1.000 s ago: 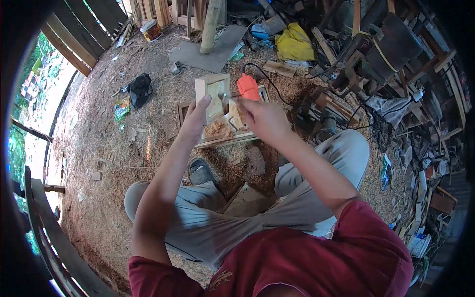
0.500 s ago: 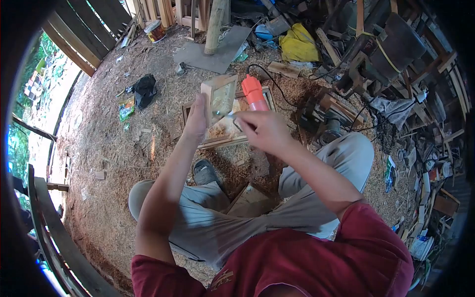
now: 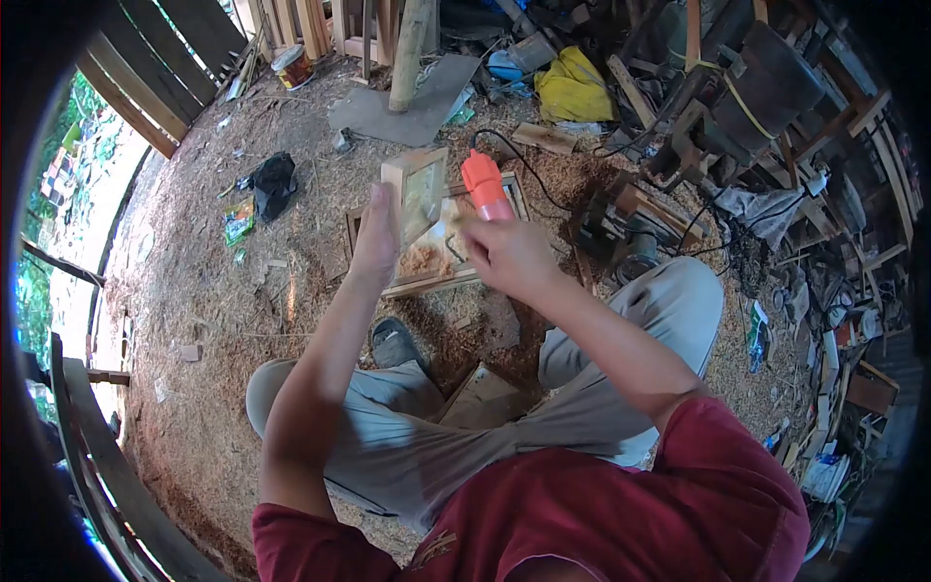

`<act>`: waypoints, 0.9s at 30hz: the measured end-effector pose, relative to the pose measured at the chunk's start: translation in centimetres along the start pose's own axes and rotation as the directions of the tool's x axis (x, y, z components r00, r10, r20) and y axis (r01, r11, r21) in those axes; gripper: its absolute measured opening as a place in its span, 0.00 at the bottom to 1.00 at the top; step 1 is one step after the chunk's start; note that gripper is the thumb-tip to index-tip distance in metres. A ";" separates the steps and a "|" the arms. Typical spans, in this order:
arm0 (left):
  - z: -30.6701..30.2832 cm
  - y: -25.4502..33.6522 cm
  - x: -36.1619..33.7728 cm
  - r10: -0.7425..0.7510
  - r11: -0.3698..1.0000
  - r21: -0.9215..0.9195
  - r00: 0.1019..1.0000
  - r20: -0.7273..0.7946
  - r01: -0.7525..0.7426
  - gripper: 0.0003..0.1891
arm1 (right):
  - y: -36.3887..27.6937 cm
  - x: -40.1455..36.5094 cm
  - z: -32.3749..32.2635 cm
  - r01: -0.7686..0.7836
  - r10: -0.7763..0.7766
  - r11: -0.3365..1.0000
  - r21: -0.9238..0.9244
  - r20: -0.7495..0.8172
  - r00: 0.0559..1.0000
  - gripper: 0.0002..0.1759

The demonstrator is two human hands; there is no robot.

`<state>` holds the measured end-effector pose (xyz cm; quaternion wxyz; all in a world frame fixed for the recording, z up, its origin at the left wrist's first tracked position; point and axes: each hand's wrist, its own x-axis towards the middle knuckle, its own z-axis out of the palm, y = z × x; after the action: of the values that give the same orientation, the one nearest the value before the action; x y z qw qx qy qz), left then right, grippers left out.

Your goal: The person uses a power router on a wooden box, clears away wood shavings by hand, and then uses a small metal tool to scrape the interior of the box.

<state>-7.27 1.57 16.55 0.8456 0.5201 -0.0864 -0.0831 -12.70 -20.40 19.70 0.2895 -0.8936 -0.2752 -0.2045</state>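
My left hand [image 3: 376,233] holds a small wooden frame [image 3: 417,189] upright by its left edge. My right hand [image 3: 504,254] is curled just right of the frame, blurred, with a small piece, likely sandpaper, pinched against the frame's inner face. Under both hands a larger flat wooden frame [image 3: 427,276] lies on the ground with a heap of sawdust [image 3: 423,260] on it. An orange power tool [image 3: 483,184] with a black cord rests on that frame's far side.
I sit on a sawdust-covered floor, knees bent, a shoe [image 3: 393,341] in front. A wooden block [image 3: 480,393] lies between my legs. A post [image 3: 409,48] on a grey board, a paint can [image 3: 291,66], a black bag [image 3: 272,179], yellow cloth [image 3: 572,87] and machinery clutter [image 3: 737,107] ring the area.
My right hand has shifted back and forth along the small frame's inner face, and my left hand tilted the frame slightly. The orange tool stays in place.
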 end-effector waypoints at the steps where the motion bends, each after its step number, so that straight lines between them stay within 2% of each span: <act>1: 0.3 0.4 -0.1 0.020 1.000 0.021 1.000 -0.001 -0.020 0.41 | 0.0 0.2 -0.3 0.002 -0.002 1.000 -0.002 -0.012 1.000 0.11; 3: 0.8 1.1 -0.3 -0.035 0.999 -0.020 0.999 0.003 0.035 0.41 | -0.3 0.6 -0.7 0.001 -0.001 1.000 0.002 -0.027 1.000 0.12; 4: 1.0 1.2 -0.5 -0.064 0.997 -0.044 0.998 0.004 0.064 0.41 | 0.3 0.9 -0.3 -0.033 0.035 0.999 0.023 -0.109 0.993 0.13; 7: 1.5 1.2 -0.6 -0.079 0.996 -0.031 0.996 -0.035 0.078 0.41 | -0.6 0.1 0.3 -0.080 0.081 0.996 -0.046 0.026 0.996 0.14; 8: 1.6 1.2 -0.4 -0.061 0.997 -0.049 0.997 -0.048 0.059 0.41 | 0.2 -0.7 1.3 -0.021 0.019 1.000 0.019 0.097 0.995 0.16; 11: 0.9 0.8 -0.4 -0.039 0.996 -0.078 0.994 -0.098 0.031 0.41 | -0.4 0.0 0.1 0.025 -0.025 0.996 0.090 0.000 1.000 0.18; 12: 0.6 0.9 -0.2 -0.042 0.996 -0.079 0.993 -0.107 0.034 0.41 | -0.7 0.6 -0.5 -0.114 0.113 0.991 0.073 0.010 0.994 0.19; 15: 1.0 0.5 -0.7 -0.063 0.993 -0.108 0.991 -0.116 0.050 0.41 | -0.1 0.0 1.3 -0.066 0.067 0.998 -0.015 0.065 0.996 0.19; 16: 1.2 0.8 -0.5 -0.065 0.992 -0.115 0.991 -0.114 0.052 0.41 | -0.5 -0.5 1.3 -0.012 0.002 0.995 0.094 0.106 0.994 0.19; 19: 0.4 0.7 -0.3 -0.107 0.970 -0.230 0.987 -0.118 0.077 0.42 | -1.1 0.2 -0.3 0.007 -0.015 0.982 0.186 0.041 0.999 0.19; 20: 0.0 0.7 -0.5 -0.133 0.966 -0.236 0.986 -0.100 0.106 0.42 | -1.5 1.1 -1.2 -0.124 0.121 0.983 0.134 0.035 0.992 0.16; 23: 0.3 0.6 -0.7 -0.187 0.952 -0.257 0.981 -0.055 0.167 0.42 | -1.3 1.0 -0.9 -0.033 0.037 0.992 -0.124 0.031 0.999 0.12; 24: 0.6 0.5 -0.7 -0.181 0.952 -0.260 0.982 -0.061 0.160 0.42 | -1.6 0.4 -0.4 0.002 0.001 1.000 -0.025 0.092 0.996 0.11; 27: 0.5 1.1 -1.0 -0.204 0.947 -0.267 0.976 -0.076 0.177 0.42 | -1.2 0.2 -0.6 0.049 -0.050 0.978 0.205 -0.002 0.999 0.13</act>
<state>-8.27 1.83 17.65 0.8976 0.4147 0.0195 -0.1482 -13.41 -19.92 20.73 0.3744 -0.8522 -0.3175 -0.1809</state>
